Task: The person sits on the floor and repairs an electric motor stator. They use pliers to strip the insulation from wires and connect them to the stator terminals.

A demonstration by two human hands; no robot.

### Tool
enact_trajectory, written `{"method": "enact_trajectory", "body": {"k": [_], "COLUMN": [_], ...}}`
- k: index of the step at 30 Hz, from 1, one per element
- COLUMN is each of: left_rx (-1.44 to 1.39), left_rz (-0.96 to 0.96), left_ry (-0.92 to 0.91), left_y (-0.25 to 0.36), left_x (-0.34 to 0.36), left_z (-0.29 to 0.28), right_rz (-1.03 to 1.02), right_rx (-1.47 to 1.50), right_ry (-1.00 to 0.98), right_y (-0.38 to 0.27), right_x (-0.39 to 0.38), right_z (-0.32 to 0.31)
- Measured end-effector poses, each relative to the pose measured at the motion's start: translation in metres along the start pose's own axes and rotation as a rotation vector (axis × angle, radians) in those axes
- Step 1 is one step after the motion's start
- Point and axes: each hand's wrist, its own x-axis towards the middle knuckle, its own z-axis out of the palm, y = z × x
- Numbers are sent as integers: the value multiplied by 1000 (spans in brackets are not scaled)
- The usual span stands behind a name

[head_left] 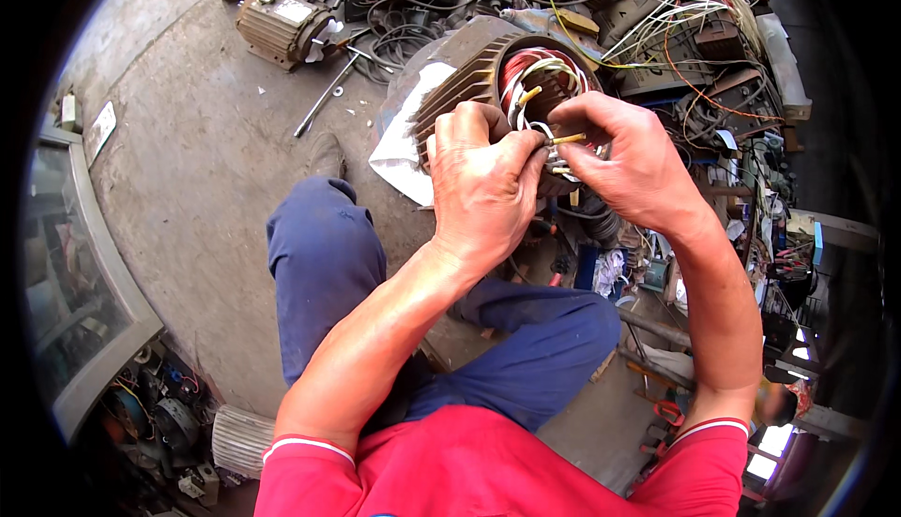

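Observation:
In front of me lies a motor housing (458, 87) with metal cooling fins, its round open end turned toward the right. Red-coated windings (531, 59) and white sleeved leads (559, 65) curve inside that opening. My left hand (483, 179) is closed at the rim, thumb and forefinger pinched on a wire lead. A short yellow sleeve (567, 139) on that lead points right, between the thumb and forefinger of my right hand (631, 156), which are curled around it. Another yellow-tipped lead (530, 95) sticks up just above. My fingers partly hide the leads' lower ends.
White paper (413, 137) lies under the housing's left side. Beyond are a smaller finned motor (279, 24), a metal rod (325, 97) and tangled cables (399, 48). Loose wires (657, 24) and parts crowd the right. A glass-fronted frame (103, 273) stands at left.

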Motion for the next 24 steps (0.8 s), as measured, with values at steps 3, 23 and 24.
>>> {"method": "enact_trajectory", "body": {"k": [3, 23, 24], "left_rx": [-18, -53, -68], "left_rz": [-24, -70, -81], "left_ry": [-3, -44, -40], "left_y": [0, 0, 0], "left_x": [0, 3, 3], "left_z": [-2, -5, -5], "right_rz": [-150, -199, -204], "right_rx": [-254, -356, -410], "right_ry": [-86, -140, -158], "right_y": [-4, -7, -11], "right_x": [8, 14, 15], "right_z": [-3, -7, -8]}}
